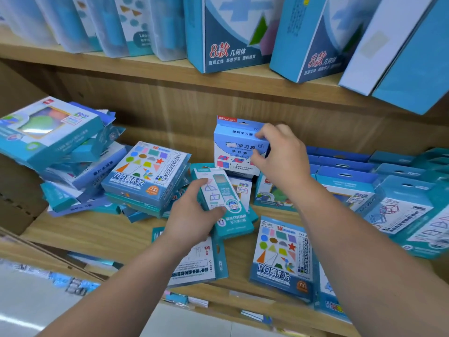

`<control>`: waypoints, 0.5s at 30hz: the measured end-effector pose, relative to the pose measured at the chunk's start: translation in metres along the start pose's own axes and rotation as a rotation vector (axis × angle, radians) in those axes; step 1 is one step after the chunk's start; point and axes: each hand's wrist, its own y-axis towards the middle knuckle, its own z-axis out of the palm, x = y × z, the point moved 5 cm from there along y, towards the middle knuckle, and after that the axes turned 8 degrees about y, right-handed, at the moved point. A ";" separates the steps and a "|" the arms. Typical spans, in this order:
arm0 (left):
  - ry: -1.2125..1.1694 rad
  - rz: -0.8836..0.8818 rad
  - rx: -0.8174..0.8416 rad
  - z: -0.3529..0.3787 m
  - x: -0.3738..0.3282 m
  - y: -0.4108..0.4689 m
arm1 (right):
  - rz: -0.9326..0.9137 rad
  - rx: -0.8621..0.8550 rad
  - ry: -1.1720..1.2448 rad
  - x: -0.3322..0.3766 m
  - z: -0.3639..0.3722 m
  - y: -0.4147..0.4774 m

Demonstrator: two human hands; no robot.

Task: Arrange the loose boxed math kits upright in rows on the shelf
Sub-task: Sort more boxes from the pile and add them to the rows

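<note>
Our right hand [279, 156] holds a light, stiff white box [237, 152] by its side near the shelf's [102, 229] back, while our left hand [194, 215] grips a thin teal box [226, 210].

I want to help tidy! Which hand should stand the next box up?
Probably the right hand: its grip already holds the light blue box upright near the shelf's back. The left hand only grips a teal box lying tilted.

We've got the right hand [281, 154] gripping an upright light-blue kit [237, 147]. Our left hand [192, 215] clasps a teal box [228, 207] on the shelf [97, 229].
</note>
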 end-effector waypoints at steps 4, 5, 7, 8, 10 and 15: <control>-0.050 0.063 -0.113 -0.008 0.000 -0.010 | -0.023 0.004 -0.004 0.000 -0.001 0.000; -0.029 0.084 -0.130 -0.010 0.000 -0.014 | -0.029 0.006 0.000 0.000 -0.001 0.000; -0.008 0.116 -0.138 -0.011 0.002 -0.020 | -0.032 0.009 0.009 -0.001 -0.001 -0.001; -0.012 0.124 -0.138 -0.011 0.004 -0.022 | -0.030 0.012 0.011 -0.001 -0.001 -0.001; -0.018 0.143 -0.153 -0.011 0.006 -0.029 | -0.019 0.022 0.010 -0.002 -0.002 -0.001; -0.070 0.222 -0.218 -0.018 -0.003 -0.042 | -0.044 0.041 0.001 0.001 0.000 0.002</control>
